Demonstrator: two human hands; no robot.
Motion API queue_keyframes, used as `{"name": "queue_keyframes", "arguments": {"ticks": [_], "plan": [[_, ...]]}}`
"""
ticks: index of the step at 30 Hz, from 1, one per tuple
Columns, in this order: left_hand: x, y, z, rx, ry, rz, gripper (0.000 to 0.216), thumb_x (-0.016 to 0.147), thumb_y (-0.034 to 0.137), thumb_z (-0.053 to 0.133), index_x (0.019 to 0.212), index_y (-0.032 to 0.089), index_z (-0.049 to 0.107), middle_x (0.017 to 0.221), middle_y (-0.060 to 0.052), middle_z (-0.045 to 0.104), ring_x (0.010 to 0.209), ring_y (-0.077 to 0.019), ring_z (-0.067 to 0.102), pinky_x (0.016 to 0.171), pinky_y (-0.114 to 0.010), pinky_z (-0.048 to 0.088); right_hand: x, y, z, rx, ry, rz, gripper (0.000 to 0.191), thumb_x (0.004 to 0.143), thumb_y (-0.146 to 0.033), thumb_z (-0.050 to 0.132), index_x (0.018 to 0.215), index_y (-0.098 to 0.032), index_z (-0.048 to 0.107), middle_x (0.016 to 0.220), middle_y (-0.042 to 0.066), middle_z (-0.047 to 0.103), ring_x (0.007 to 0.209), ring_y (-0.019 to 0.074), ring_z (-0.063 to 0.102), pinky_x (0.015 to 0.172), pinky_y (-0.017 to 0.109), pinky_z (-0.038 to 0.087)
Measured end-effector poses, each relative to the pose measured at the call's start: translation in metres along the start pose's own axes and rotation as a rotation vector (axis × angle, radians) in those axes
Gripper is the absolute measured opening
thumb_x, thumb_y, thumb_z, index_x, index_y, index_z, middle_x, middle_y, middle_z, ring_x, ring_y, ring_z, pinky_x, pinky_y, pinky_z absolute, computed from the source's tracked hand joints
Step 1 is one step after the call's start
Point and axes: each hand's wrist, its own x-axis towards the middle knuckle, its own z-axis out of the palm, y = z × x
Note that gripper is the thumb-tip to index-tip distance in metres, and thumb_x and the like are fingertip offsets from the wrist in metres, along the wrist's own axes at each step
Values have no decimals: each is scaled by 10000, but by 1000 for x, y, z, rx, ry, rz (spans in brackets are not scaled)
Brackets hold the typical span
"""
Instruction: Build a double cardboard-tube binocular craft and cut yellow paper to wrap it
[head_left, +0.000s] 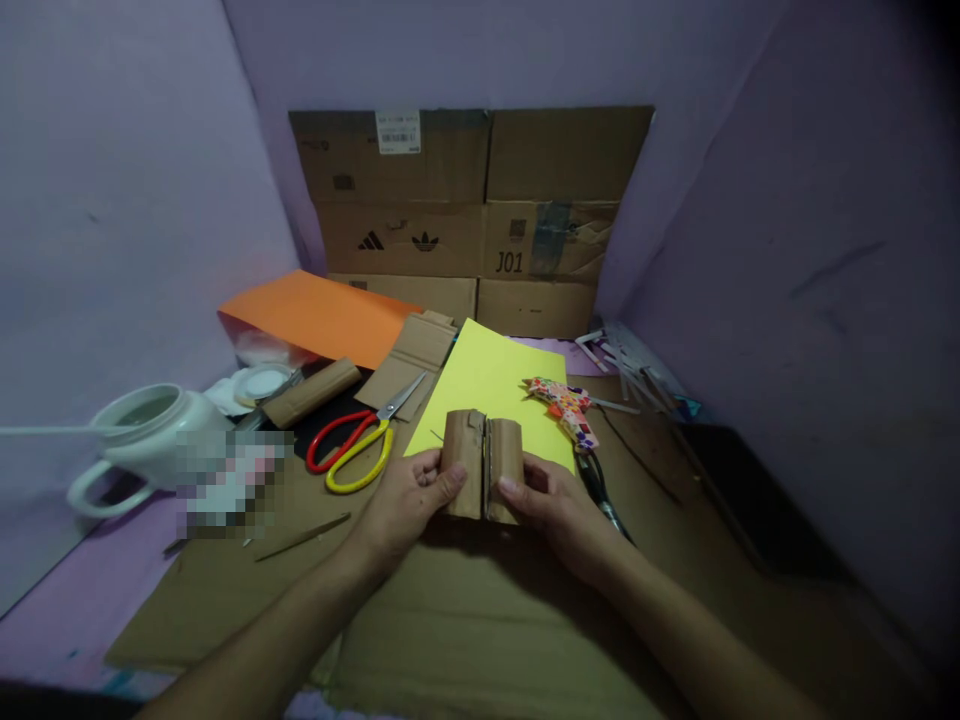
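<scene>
The left hand [409,495] comes in from the lower left, forearm angled up and to the right, thumb laid across the front of the left cardboard tube [463,465]. Its grip is clenched on that tube. The tube stands nearly upright, long axis running away from the person, top end tipped slightly toward the far wall. Pressed against it, just right, is the right cardboard tube [505,468], parallel and pointing the same way, with a thin dark seam between them. The right hand [555,505] reaches in from the lower right, thumb on the tube's lower front, fingers wrapped behind, grasping it. Both tubes sit over the near edge of a yellow paper sheet [491,385] on the worktop [465,620].

Left of the grip lie red-and-yellow scissors [356,450]. Beyond it, a flattened cardboard box [480,215] leans on the wall, showing Adidas logos and "J01". Right of the grip lies a patterned glue gun [566,408].
</scene>
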Motion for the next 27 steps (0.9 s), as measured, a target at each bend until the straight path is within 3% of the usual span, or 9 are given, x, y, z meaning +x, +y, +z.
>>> {"name": "queue_keyframes", "arguments": {"ticks": [5,9,27], "plan": [[1,-2,1,-20,9,-4,553,662,447,759,1047,89,589,892,-108,731,818,-244,692,695,-295,526,1,1,-1,-69,43,-41,494,661,-401,760,1067,-163,608,1034,99,697,981,286,630,862,401,478],[2,-3,0,-14,-1,13,572,639,429,780,1064,97,585,946,-118,724,882,-263,684,744,-314,532,2,-1,0,-92,27,-84,507,642,-384,771,1070,-172,600,1077,103,680,1047,303,594,890,417,457],[-2,4,0,118,6,29,500,658,297,720,1080,90,547,1071,-162,690,982,-297,648,807,-370,512,1,-2,2,-125,0,-139,534,638,-412,771,1083,-184,584,1091,90,670,1029,288,591,911,414,436]]}}
